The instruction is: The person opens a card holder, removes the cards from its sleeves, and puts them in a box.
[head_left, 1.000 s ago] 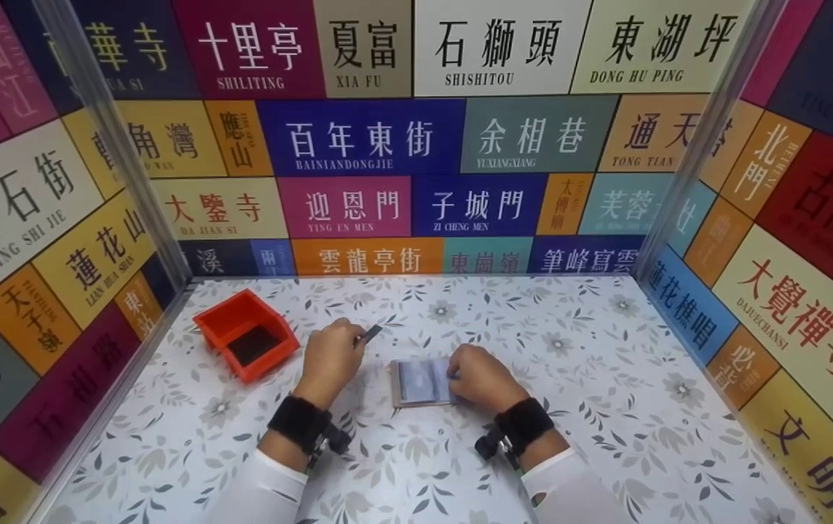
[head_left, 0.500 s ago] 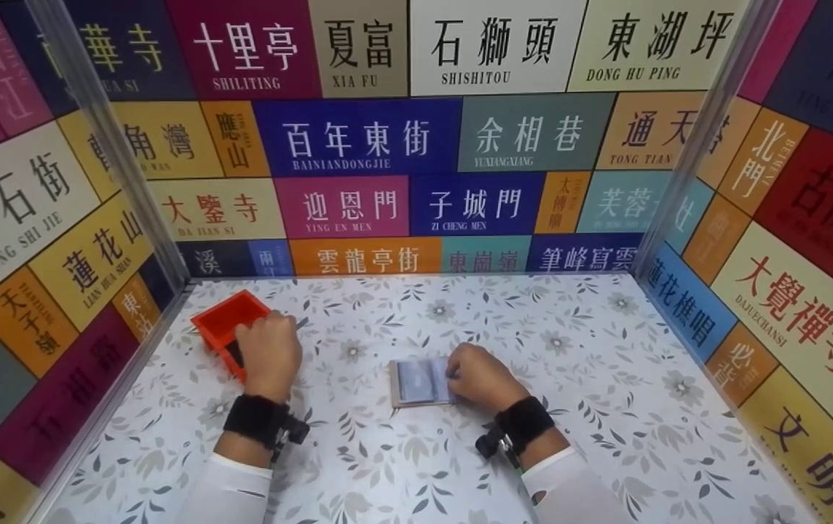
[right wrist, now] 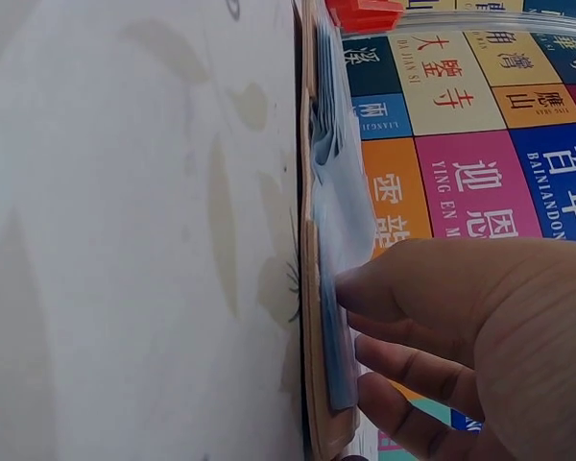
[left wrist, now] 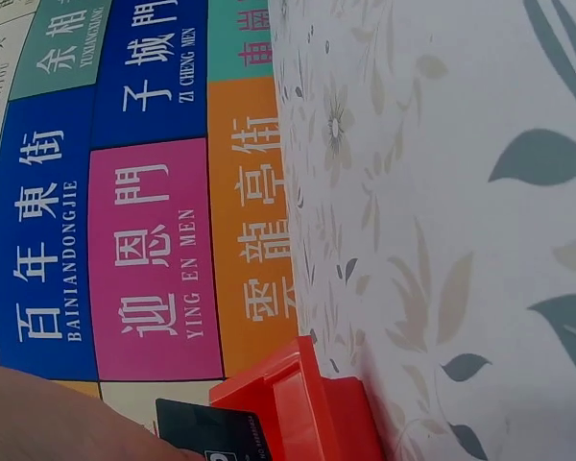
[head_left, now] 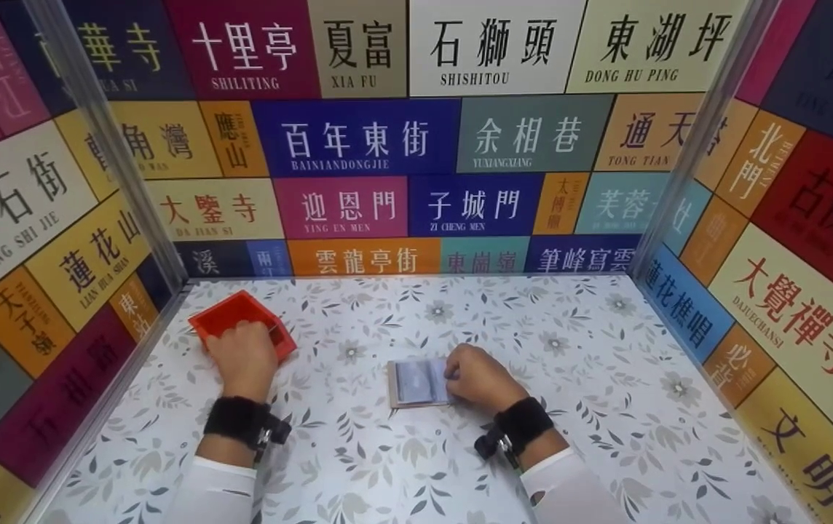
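In the head view my left hand point(head_left: 244, 356) is at the red plastic bin point(head_left: 205, 315) on the left, its fingers reaching over the inside and hidden from above. The left wrist view shows it holding a dark card point(left wrist: 206, 427) with small pale print, tilted at the bin's point(left wrist: 312, 413) mouth. An open tan card holder point(head_left: 392, 393) with clear plastic sleeves point(head_left: 415, 381) lies mid-table. At its right edge my right hand point(head_left: 482, 378) grips the sleeves; in the right wrist view the thumb point(right wrist: 365, 288) presses on them and curled fingers sit along the edge.
The table point(head_left: 358, 466) has a pale leaf and flower pattern. Panels with coloured Chinese place-name signs point(head_left: 354, 138) enclose it at the back and both sides. Clear corner strips point(head_left: 132, 175) join the panels. Each wrist wears a black band point(head_left: 236, 422) with a small camera.
My left hand has moved left with the dark card, from beside the card holder to over the red bin. My right hand has stayed on the card holder.
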A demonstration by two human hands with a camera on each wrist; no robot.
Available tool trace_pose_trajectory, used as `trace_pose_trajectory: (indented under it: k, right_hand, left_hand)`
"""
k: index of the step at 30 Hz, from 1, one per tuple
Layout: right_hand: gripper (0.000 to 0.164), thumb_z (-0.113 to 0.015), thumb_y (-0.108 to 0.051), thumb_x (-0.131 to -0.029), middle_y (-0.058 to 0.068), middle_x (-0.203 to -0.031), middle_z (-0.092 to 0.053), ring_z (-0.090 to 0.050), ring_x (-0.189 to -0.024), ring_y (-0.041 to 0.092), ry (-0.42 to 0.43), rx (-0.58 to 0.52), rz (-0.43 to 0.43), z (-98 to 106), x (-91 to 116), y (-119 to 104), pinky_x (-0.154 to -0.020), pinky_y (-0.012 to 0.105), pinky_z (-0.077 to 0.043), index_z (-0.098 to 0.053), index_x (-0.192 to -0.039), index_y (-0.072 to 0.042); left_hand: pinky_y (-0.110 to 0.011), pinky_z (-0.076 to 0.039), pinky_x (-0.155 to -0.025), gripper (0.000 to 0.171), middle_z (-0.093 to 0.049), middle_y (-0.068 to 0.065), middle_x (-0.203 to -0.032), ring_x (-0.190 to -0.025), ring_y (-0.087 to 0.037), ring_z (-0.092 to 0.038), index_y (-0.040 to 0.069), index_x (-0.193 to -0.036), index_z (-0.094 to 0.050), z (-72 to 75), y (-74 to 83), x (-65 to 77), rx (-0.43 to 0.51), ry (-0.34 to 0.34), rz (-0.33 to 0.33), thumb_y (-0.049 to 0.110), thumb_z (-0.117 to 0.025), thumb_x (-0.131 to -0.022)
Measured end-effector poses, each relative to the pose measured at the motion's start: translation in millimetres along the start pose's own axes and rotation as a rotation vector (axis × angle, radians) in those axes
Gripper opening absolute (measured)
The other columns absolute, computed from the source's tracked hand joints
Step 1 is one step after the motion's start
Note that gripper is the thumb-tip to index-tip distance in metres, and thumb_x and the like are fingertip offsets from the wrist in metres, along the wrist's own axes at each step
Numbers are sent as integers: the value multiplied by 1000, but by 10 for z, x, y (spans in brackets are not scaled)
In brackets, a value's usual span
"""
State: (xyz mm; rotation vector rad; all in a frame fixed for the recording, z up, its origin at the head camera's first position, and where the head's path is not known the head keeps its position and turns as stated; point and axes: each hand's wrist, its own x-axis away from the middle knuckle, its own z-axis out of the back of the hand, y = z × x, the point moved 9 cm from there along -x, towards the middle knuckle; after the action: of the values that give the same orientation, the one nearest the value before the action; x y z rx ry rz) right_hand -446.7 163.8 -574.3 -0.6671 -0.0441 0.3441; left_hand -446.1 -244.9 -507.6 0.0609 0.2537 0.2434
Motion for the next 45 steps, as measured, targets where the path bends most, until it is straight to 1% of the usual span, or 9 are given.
trace_pose_trajectory:
  k: [11,15,22,28,32,36,38,41,45]
  right_hand:
    - [14,-83,-3,-86,3,-107,-73,-70,-98,21,1,-1,-2,-1,1,13,-94,45,-64,-81,-99,-7]
    - [12,-84,-4,-87,3,-108,-73,-70,-99,21,3,1,-2,2,5,15,-94,45,-63,-80,-98,-8]
    - [13,-84,-6,-90,2,-109,-73,-67,-97,19,4,9,-25,6,12,38,-92,43,-61,-76,-99,-9]
    - [13,-84,-5,-89,3,-109,-73,-68,-98,20,-3,9,-23,-4,19,26,-93,44,-62,-77,-100,-8]
    - [14,-84,-6,-89,3,-108,-73,-69,-98,20,-3,6,-27,-3,16,24,-94,45,-62,-77,-101,-8]
    - [15,-84,-5,-89,3,-108,-74,-70,-99,20,-1,2,-27,5,12,28,-96,46,-63,-77,-101,-8]
    - [15,-84,-5,-89,3,-107,-74,-70,-99,20,3,1,-30,8,11,34,-96,46,-63,-77,-102,-9]
    - [16,-84,-6,-89,2,-107,-74,-70,-99,19,3,1,-36,0,7,52,-95,44,-63,-77,-102,-10]
    - [17,-84,-6,-88,1,-106,-73,-70,-98,18,9,6,-37,-3,1,63,-94,43,-63,-76,-101,-12]
  left_hand:
    - [-76,-46,-110,25,-79,-33,-111,-101,-52,-71,-7,-121,-76,-257,24,-23,-56,-94,-46,10,-67,-105]
    - [-77,-44,-109,27,-80,-30,-105,-97,-50,-72,-7,-119,-77,-286,52,-17,-47,-87,-61,16,-72,-105]
    - [-70,-41,-101,15,-78,-22,-87,-88,-43,-71,-2,-103,-79,-313,90,-3,20,-74,-87,7,-67,-104]
    - [-63,-40,-97,18,-79,-27,-99,-97,-47,-71,-6,-107,-78,-280,164,-10,59,-62,-109,11,-71,-104]
    - [-61,-47,-97,21,-76,-29,-106,-105,-49,-68,-9,-107,-80,-147,299,0,108,27,-156,11,-73,-102]
    - [-60,-55,-93,18,-73,-27,-99,-103,-48,-67,-8,-101,-81,2,518,57,225,147,-253,8,-73,-101]
    - [-59,-58,-92,17,-73,-25,-97,-100,-46,-68,-7,-100,-83,45,645,98,268,182,-303,9,-77,-100]
    - [-57,-61,-93,17,-74,-22,-96,-98,-43,-70,-4,-102,-85,62,826,154,307,191,-350,12,-82,-99]
    - [-55,-63,-94,17,-78,-18,-100,-100,-39,-73,1,-107,-87,49,1046,222,342,146,-378,15,-84,-99]
